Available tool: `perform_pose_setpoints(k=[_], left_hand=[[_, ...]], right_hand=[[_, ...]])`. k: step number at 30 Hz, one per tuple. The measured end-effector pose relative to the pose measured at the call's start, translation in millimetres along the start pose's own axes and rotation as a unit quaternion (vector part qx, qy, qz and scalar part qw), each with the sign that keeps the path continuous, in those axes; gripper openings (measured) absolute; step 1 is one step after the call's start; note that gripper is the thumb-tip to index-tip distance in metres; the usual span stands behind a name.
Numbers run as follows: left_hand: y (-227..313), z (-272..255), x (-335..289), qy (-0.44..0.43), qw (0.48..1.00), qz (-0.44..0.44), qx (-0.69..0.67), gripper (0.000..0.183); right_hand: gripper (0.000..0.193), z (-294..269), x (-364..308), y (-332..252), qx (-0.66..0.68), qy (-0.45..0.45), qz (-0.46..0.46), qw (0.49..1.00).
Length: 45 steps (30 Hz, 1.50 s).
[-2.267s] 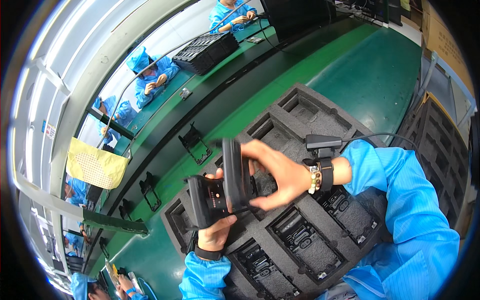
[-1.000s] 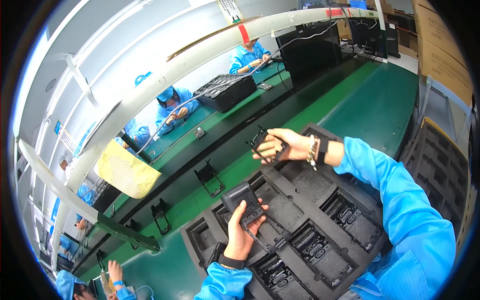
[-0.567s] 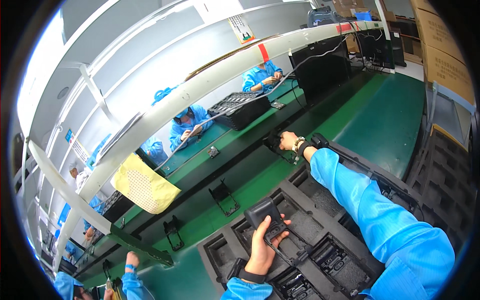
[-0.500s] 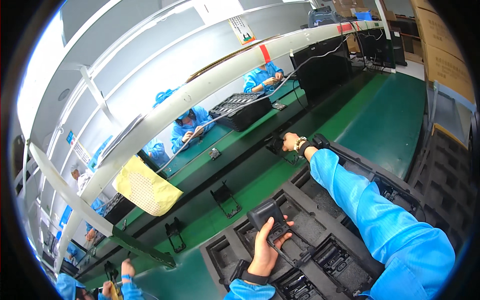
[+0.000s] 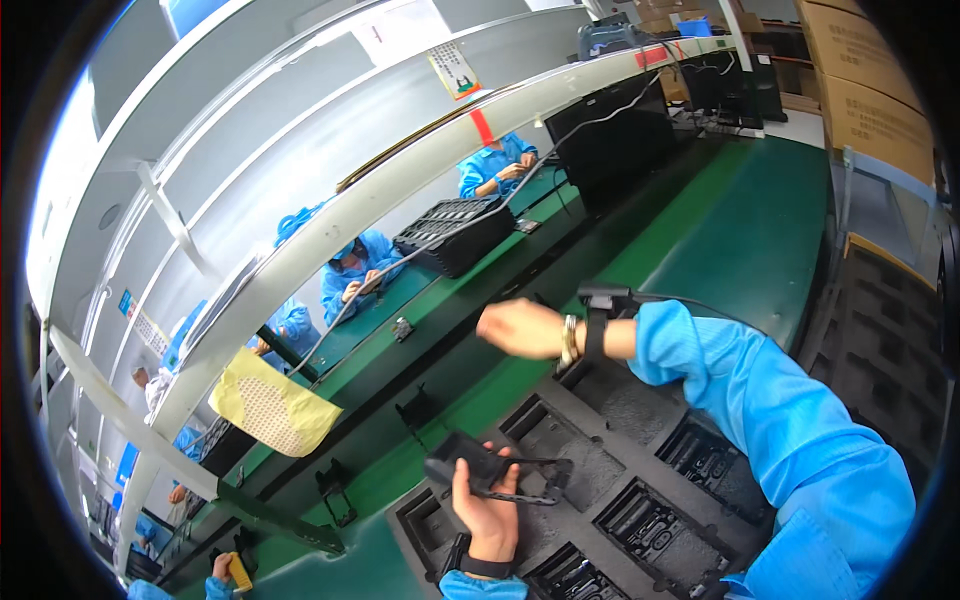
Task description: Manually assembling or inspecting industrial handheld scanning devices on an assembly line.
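The left hand point(image 5: 488, 515) is closed around a black housing point(image 5: 465, 460), thumb on the near side and fingers wrapped round from the right. The housing's solid, block-like end sits at and to the left of the grip, while its thin frame end reaches out past the fingers to the right. The piece is held above the left part of a grey foam tray point(image 5: 622, 425), apart from it.

The right hand point(image 5: 525, 330) is farther forward, to the right of the housing and well apart from it. It hangs over the green table point(image 5: 740, 220), beyond the tray's far edge, with its back toward the camera. Its fingers bend down and mostly out of sight, so how wide they stand, and whether they grip anything, cannot be told. A beaded bracelet point(image 5: 570, 342) and a black band point(image 5: 596, 340) circle that wrist.

In the tray's nearer row, three black parts lie in their compartments: one at the right point(image 5: 700, 455), one in the middle and one at the near edge, partly cut off. Ahead of the left hand, two black frames point(image 5: 335, 492) stand on the green strip, set apart from each other.
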State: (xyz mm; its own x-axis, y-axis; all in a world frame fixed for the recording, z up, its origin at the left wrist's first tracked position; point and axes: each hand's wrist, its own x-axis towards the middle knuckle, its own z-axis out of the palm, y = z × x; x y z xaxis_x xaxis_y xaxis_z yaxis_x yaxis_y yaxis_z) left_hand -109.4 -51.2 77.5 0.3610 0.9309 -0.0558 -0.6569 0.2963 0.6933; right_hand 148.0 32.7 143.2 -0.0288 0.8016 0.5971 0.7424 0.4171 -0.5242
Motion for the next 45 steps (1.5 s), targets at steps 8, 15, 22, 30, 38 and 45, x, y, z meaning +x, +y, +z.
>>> perform_pose_setpoints(k=[8, 15, 22, 30, 38, 45], left_hand=[[-4.4, -1.2, 4.8, -0.013, 0.999, 0.03, -0.001, 0.042], [-2.7, 17.3, -7.9, -0.085, 0.994, 0.048, 0.052, 0.057], [2.0, 16.5, -15.2, -0.115, 0.983, 0.033, 0.143, 0.062], [2.6, 13.6, -10.1, -0.095, 0.985, -0.034, 0.142, 0.056], [-5.5, 26.8, -5.0, -0.099, 0.983, -0.05, 0.145, 0.056], [-7.9, 27.2, -3.5, -0.117, 0.98, -0.065, 0.148, 0.057]], right_hand=[[0.032, -9.6, -127.5, -96.2, -0.167, -0.098, -0.335, 0.922], [0.023, -42.3, -107.2, -44.4, -0.117, -0.117, -0.149, 0.975], [0.028, -94.9, -39.4, 96.4, 0.125, 0.061, 0.318, 0.938], [0.059, -105.1, -57.7, 332.1, 0.255, 0.04, 0.312, 0.914], [0.032, -128.4, -81.3, 383.6, -0.319, -0.105, 0.261, 0.905], [0.055, -151.3, -100.6, 347.6, 0.249, 0.282, 0.468, 0.799]])
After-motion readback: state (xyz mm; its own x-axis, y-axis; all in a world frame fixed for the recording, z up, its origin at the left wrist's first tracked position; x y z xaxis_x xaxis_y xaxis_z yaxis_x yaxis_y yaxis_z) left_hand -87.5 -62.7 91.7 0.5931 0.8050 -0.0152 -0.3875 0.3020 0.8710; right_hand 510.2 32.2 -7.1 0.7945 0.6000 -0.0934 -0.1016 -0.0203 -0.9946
